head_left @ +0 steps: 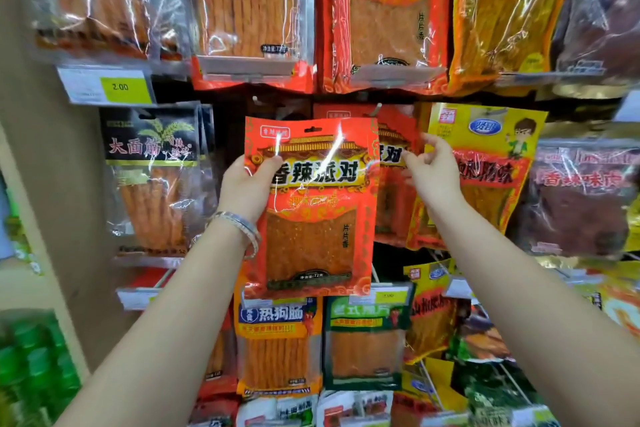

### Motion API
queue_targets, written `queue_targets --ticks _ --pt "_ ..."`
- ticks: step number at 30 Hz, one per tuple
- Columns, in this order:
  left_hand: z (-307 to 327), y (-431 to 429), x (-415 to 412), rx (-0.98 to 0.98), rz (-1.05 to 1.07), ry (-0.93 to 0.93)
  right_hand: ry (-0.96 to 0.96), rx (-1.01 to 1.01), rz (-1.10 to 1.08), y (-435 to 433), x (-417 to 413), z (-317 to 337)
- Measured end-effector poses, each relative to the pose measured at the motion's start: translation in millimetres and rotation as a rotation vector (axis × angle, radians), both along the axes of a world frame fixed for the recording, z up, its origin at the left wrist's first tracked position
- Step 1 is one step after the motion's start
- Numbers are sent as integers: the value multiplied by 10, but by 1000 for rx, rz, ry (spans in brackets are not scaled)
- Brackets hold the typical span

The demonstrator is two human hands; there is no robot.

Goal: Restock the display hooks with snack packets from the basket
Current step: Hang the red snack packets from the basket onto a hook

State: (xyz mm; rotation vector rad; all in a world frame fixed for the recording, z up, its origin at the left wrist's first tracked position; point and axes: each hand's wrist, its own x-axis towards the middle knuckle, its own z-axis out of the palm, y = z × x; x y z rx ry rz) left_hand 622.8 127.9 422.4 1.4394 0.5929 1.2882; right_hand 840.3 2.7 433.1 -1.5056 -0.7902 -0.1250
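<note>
— Red glossy plastic snack packet (311, 204), flat and upright: where is it?
— Up in front of the middle row of the rack, held in the air by the left hand (247, 184).
— How do the fingers sit on it?
— Clamped on its left edge near the top: thumb on the printed face, the rest behind it, out of sight. A silver metal bracelet (242, 229) rings that wrist.
— And the right hand (433, 170)?
— Just right of the held packet, at a hanging red packet of the same print (394, 152). Thumb and forefinger are together on its right edge; the other fingers curl loosely.
— What does that one hang from?
— A thin metal display hook (377, 107), whose tip shows above it. The held packet overlaps its left half.
— Around them?
— A yellow packet with a cartoon figure (485, 163) just beside the right hand, a black-topped clear packet of orange sticks (152, 163) to the left, and a green price tag reading 2.00 (119, 87) higher up.
</note>
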Motion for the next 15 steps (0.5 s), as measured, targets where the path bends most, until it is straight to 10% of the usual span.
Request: queue_targets --ticks 9,15 --pt "22 -206 356 72 -172 -9 135 170 309 -125 -177 24" --pt "167 -366 517 655 166 60 -66 246 164 -300 -88 152"
